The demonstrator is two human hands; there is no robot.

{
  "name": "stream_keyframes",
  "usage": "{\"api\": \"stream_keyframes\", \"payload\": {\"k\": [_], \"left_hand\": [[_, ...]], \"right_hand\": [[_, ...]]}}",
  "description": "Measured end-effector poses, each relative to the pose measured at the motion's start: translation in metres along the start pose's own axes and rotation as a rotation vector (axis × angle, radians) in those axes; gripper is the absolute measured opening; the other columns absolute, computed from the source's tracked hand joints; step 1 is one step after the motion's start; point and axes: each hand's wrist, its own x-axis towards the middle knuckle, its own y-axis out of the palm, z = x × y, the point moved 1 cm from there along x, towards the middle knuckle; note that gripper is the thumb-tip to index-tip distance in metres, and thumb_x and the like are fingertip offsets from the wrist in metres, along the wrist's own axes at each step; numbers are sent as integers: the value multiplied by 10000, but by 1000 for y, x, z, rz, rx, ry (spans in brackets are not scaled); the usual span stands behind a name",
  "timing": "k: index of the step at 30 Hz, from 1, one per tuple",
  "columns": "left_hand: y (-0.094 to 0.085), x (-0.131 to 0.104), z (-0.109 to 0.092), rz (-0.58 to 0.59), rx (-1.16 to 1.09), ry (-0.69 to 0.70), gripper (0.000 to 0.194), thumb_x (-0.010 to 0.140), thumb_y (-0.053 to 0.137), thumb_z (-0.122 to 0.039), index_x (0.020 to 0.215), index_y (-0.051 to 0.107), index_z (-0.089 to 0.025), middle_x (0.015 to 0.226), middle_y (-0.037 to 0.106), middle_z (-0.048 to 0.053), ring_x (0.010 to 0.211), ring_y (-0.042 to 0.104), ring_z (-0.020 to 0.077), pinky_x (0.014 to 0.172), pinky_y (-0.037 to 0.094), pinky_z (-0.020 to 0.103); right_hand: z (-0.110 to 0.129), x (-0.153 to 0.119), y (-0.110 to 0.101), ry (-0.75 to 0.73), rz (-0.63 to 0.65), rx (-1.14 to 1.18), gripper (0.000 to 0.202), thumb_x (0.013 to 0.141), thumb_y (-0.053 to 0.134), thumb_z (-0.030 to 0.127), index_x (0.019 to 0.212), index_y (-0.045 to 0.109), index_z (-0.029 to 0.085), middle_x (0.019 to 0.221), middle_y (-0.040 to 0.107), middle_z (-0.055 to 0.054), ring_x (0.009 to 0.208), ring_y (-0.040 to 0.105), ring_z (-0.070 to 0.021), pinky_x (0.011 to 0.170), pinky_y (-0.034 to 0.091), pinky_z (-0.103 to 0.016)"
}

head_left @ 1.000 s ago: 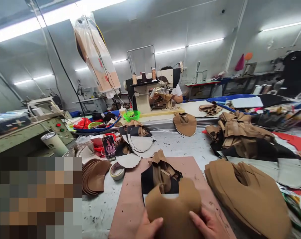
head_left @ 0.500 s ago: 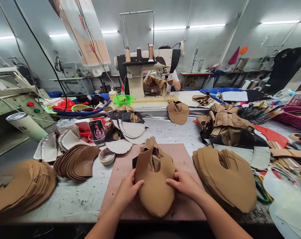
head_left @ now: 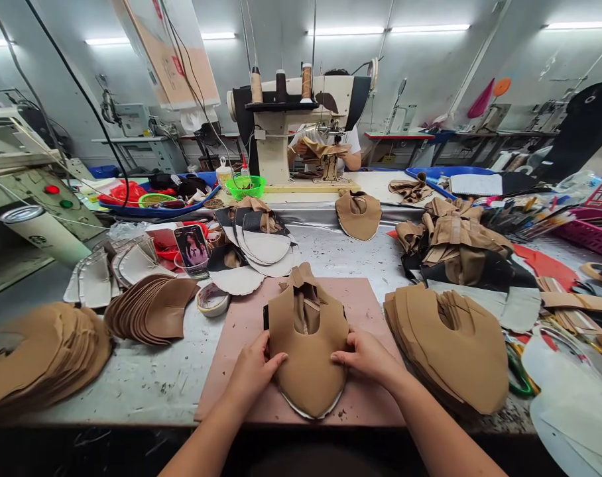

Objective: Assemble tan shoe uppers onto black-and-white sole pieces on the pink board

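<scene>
In the head view, the left hand (head_left: 255,363) and right hand (head_left: 369,356) hold a tan piece (head_left: 311,374) by its sides, thumbs on top. It lies on a pink board (head_left: 373,305) at the worktop's (head_left: 146,381) near edge, mid-length. A white rim (head_left: 321,416) shows under its rounded end; uneven thumb pressure could, I judge, skew the tan layer over it or crease it. That rounded end points to the near edge, the notch to the far edge; its long axis runs between those edges.
</scene>
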Motion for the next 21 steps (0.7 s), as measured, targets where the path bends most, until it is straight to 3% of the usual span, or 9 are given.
{"api": "stream_keyframes", "payload": {"k": [3,5,8,9,11,14,16,18,21], "left_hand": [[0,-7,1,-39,80,29,299,744,559,-301,1020,566,-185,731,634,18,659,598,216,610,450,304],[1,-14,1,-183,227,99,424,775,560,-292,1174,507,-158,953,650,101,874,611,271,759,460,367],[13,-22,-8,-372,495,348,488,842,502,-228,1316,404,-161,1290,506,161,1222,424,308,984,336,433],[20,-24,-13,-330,543,466,508,851,488,-219,1345,373,-175,1358,447,144,1286,341,300,1029,281,438],[37,-26,-24,-95,575,682,579,854,487,-257,1395,290,-198,1428,363,95,1336,247,266,1073,213,423],[52,-25,-36,246,557,760,664,850,482,-365,1423,203,-181,1459,283,80,1342,234,230,1092,184,400],[52,-22,-40,337,524,731,649,856,472,-367,1421,210,-187,1464,254,76,1346,221,218,1099,167,401],[49,-18,-43,375,490,712,632,845,490,-358,1408,253,-195,1462,255,80,1347,213,225,1099,168,415],[48,-6,-52,386,466,696,471,828,521,-355,1261,482,-175,1445,299,116,1333,248,257,1083,224,427]], "right_hand": [[3,-3,2,-28,-25,-66,144,684,652,280,602,614,167,976,606,-78,848,579,-210,719,446,-284],[6,-6,3,-46,-79,-124,125,676,659,266,747,640,165,998,600,-88,890,571,-225,754,441,-300],[10,-8,4,-86,-137,-135,429,643,674,215,1058,570,186,1060,606,-79,977,552,-239,809,424,-318],[11,-6,3,-100,-129,-124,482,642,669,204,1106,539,199,1075,612,-72,990,550,-236,814,420,-318],[12,1,-3,-114,-97,-116,424,665,636,190,1079,542,212,1058,631,-58,965,562,-227,794,417,-311],[8,17,-15,-52,-113,-131,142,705,569,173,846,577,191,853,655,-35,814,579,-202,698,405,-287],[4,27,-21,9,-140,-118,24,704,555,168,710,543,187,709,619,-7,709,557,-176,627,384,-265],[0,34,-23,34,-147,-100,70,688,562,166,651,507,189,622,569,22,636,523,-151,574,360,-245],[-4,40,-21,15,-148,-105,112,644,571,134,618,478,192,574,513,48,580,473,-125,525,317,-228]]}}
